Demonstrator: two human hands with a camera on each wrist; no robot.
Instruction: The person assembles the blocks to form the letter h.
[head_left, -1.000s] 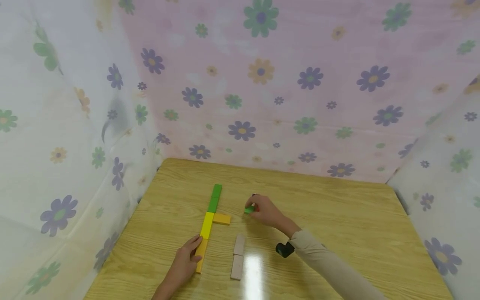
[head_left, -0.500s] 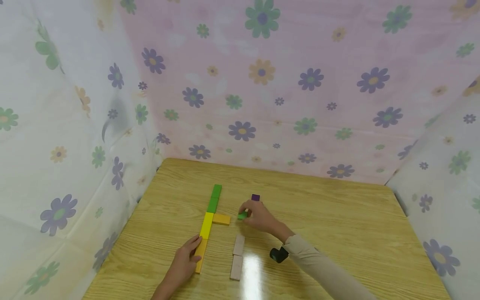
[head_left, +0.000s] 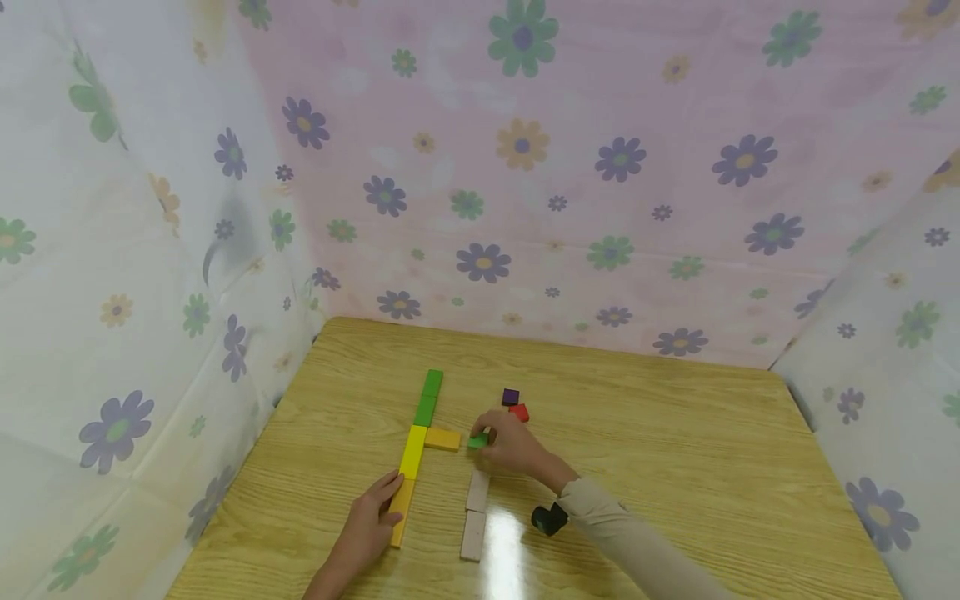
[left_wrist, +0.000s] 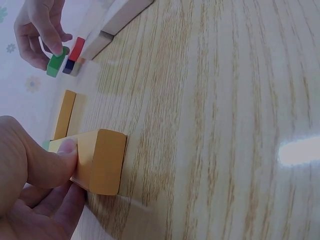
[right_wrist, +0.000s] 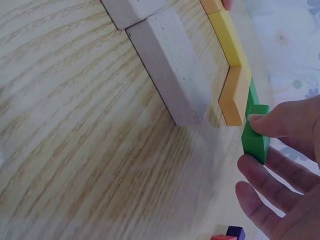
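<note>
My left hand (head_left: pixel 367 521) grips the sides of an orange block (left_wrist: pixel 107 162), thumb on one side and fingers on the other. That block forms the near end of a straight row with a yellow block (head_left: pixel 412 452) and two green blocks (head_left: pixel 429 398). A second orange block (head_left: pixel 443 439) sticks out sideways from the row, to the right. My right hand (head_left: pixel 517 442) pinches a small green block (right_wrist: pixel 256 137) between thumb and fingers, right of that side block and apart from it. Whether it touches the table I cannot tell.
Two pale pinkish blocks (head_left: pixel 473 536) lie end to end, right of the row. Beyond my right hand are a dark purple block (head_left: pixel 511 397) and a red block (head_left: pixel 519 412). A black object (head_left: pixel 550 519) shows beside the right sleeve. Flowered cloth (head_left: pixel 555 167) walls surround the table (head_left: pixel 712 467).
My right hand has carried the green block left and nearer, to the end of the side block. The purple and red blocks have come into fuller view. My left hand has stayed put.
</note>
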